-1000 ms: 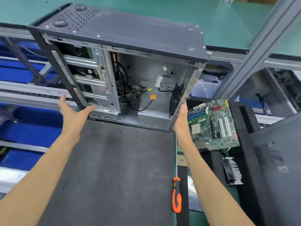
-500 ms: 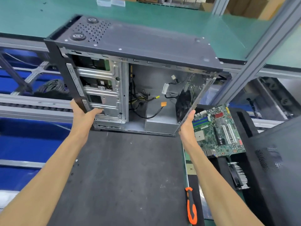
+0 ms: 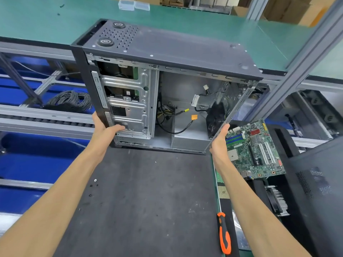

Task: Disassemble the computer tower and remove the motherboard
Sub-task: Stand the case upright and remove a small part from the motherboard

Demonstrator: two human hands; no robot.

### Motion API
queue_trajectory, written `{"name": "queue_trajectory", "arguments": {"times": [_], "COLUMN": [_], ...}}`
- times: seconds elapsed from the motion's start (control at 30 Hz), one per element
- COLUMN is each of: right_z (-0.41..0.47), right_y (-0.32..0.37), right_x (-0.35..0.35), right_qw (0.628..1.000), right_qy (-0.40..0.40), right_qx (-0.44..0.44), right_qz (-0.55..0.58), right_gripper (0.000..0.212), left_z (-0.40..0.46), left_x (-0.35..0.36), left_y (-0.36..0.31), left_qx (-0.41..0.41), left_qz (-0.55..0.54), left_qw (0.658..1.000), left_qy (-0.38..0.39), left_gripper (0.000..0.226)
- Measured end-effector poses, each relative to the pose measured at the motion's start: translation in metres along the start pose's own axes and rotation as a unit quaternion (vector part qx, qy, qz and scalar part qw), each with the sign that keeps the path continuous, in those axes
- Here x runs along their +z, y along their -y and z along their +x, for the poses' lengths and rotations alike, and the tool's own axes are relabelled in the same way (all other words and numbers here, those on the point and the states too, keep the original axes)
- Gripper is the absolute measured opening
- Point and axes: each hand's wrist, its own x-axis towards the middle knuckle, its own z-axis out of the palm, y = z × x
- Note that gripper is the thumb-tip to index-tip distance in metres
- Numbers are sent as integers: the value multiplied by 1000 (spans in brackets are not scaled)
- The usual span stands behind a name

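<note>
The computer tower [image 3: 178, 52] stands at the far edge of the black mat [image 3: 144, 201], its open side facing me, with drive cage and loose cables inside. My left hand [image 3: 104, 130] grips its lower left front corner, thumb curled over the metal edge. Against the lower right edge of the case presses my right hand [image 3: 220, 141], fingers straight along the frame. The green motherboard [image 3: 256, 151] lies outside the case on black foam to the right.
An orange-and-black screwdriver [image 3: 224, 234] lies at the mat's right edge. Small screws [image 3: 95, 180] sit on the mat's left part. A finned heatsink [image 3: 278, 201] and a dark side panel [image 3: 319, 191] are at the right. A green bench [image 3: 55, 19] runs behind.
My left hand went from open beside the case to gripping its corner. The tower now stands a bit further right and closer in view; the camera tilted down.
</note>
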Motion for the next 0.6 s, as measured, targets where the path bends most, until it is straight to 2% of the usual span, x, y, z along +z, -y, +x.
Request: {"name": "queue_trajectory", "arguments": {"times": [0.47,0.6], "right_z": [-13,-29], "right_y": [7,4], "right_x": [-2,1], "right_qw": [1000,1000], "right_qy": [1,-5], "right_qx": [20,-3], "right_qz": [17,16], "right_gripper": [95,78], "left_z": [-7,-8], "left_x": [-8,-20], "left_y": [-3,-7], "left_qx": [0,13], "left_qz": [38,45], "left_qw": [999,997], "left_qy": [22,69], "left_gripper": [83,70]}}
